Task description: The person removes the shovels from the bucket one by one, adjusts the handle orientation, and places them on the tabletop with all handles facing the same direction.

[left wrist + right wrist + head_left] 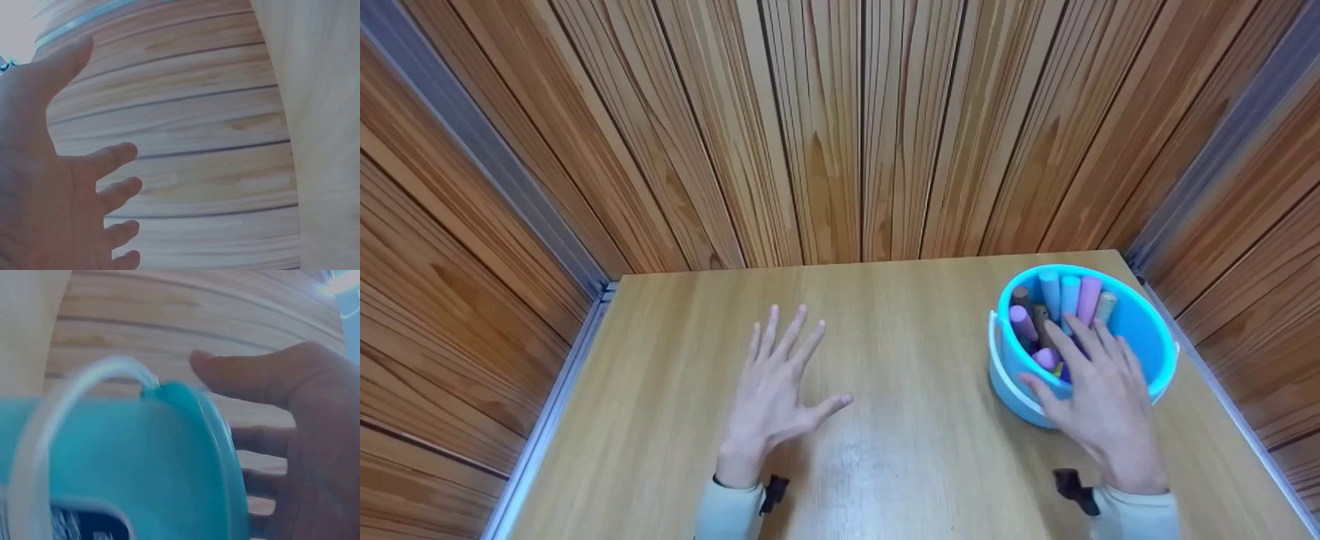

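A bright blue bucket (1014,394) with a white handle (35,455) stands at the right of the table. Inside it are several thick chalk-like sticks (1087,298), coloured blue, purple, brown and grey-green. My right hand (1102,405) reaches over the near rim, its fingers extended above the sticks and the thumb to the left. In the right wrist view its fingers pass behind the rim, partly hidden. My left hand (771,394) hovers over the middle left of the table, palm down, fingers spread and holding nothing.
The light wooden table (915,322) is enclosed by wood-plank walls (832,135) at the back and both sides. Grey metal strips (556,397) run along its side edges. A dark label with white lettering (93,523) marks the bucket's side.
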A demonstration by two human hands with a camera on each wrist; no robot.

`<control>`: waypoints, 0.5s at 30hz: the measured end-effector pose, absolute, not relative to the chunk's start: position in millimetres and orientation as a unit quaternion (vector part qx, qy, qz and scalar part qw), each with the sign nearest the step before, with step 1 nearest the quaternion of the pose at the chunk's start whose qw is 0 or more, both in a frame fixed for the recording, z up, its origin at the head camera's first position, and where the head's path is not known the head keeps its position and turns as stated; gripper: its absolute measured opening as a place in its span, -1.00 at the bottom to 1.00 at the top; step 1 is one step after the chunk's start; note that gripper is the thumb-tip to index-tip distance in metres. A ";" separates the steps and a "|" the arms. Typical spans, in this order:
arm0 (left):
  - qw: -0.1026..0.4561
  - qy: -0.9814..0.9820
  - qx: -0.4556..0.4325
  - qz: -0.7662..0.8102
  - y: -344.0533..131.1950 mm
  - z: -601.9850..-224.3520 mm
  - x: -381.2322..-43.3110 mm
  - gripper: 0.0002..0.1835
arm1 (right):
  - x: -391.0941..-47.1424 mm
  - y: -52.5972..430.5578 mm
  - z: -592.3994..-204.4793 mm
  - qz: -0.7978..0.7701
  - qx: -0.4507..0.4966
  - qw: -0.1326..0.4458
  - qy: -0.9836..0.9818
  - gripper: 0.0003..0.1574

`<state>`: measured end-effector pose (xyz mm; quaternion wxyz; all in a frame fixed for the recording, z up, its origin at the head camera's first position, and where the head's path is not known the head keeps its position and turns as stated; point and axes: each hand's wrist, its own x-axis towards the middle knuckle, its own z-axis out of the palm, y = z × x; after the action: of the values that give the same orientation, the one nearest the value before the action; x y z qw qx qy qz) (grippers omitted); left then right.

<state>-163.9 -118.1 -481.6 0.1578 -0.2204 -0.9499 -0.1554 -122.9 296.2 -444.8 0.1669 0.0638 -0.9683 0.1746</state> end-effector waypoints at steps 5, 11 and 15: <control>0.150 -0.935 -0.274 -0.167 -101.1 -478.5 -173.1 0.09 | -113.9 313.5 -446.7 0.187 0.063 0.164 -0.967 -0.09; 0.124 -0.914 -0.339 -0.184 -70.9 -475.2 -185.4 0.03 | -101.3 319.3 -441.1 0.190 0.073 0.164 -0.965 -0.33; 0.096 -0.904 -0.368 -0.192 -46.7 -470.2 -189.5 -0.01 | -89.9 319.2 -431.6 0.188 0.056 0.103 -0.975 -0.45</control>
<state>-189.5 -46.7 -470.2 0.0962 -0.3684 -0.9045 -0.1922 -89.9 319.2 -431.6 0.1025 0.0556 -0.9752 0.1880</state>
